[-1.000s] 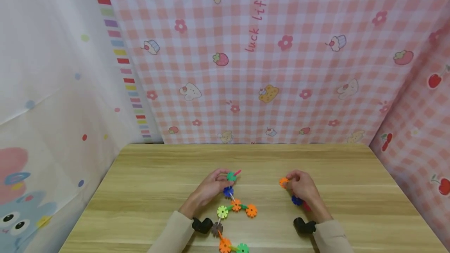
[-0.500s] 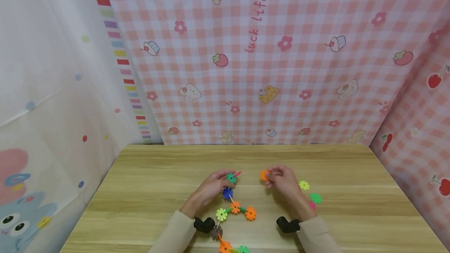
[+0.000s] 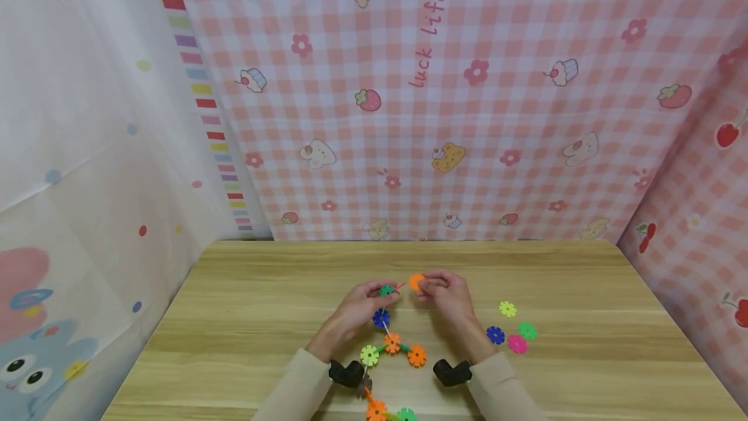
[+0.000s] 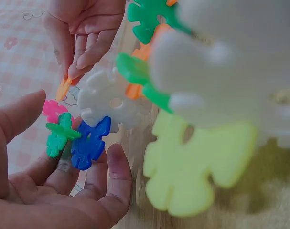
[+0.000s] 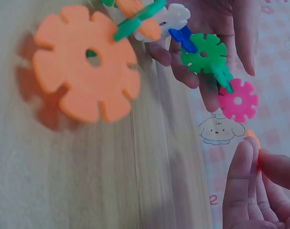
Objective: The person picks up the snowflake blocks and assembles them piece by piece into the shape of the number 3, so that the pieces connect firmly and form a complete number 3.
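Note:
In the head view, my left hand (image 3: 358, 309) holds the far end of a chain of slotted plastic snowflake discs, with the green disc (image 3: 386, 290) between thumb and fingers. A pink disc (image 5: 239, 100) forms the tip of the chain, facing my right hand (image 3: 451, 296). That hand pinches a loose orange disc (image 3: 415, 282) by its edge, a short gap from the pink one. Toward me the chain runs through a blue disc (image 3: 381, 318), a lime disc (image 3: 369, 355) and several others. An orange disc (image 3: 417, 356) ends a side branch.
Right of my right hand lie loose discs: yellow (image 3: 508, 308), green (image 3: 527, 331), blue (image 3: 495, 334) and pink (image 3: 517, 344). The chain's near part passes beside the left wrist's black camera (image 3: 347, 374) and leaves the frame at the bottom. A checked cloth (image 3: 467, 115) hangs behind the table.
My right hand has carried the orange disc leftward from the loose discs to beside the chain's pink tip, uncovering those discs. The left hand has stayed nearly in place with the chain.

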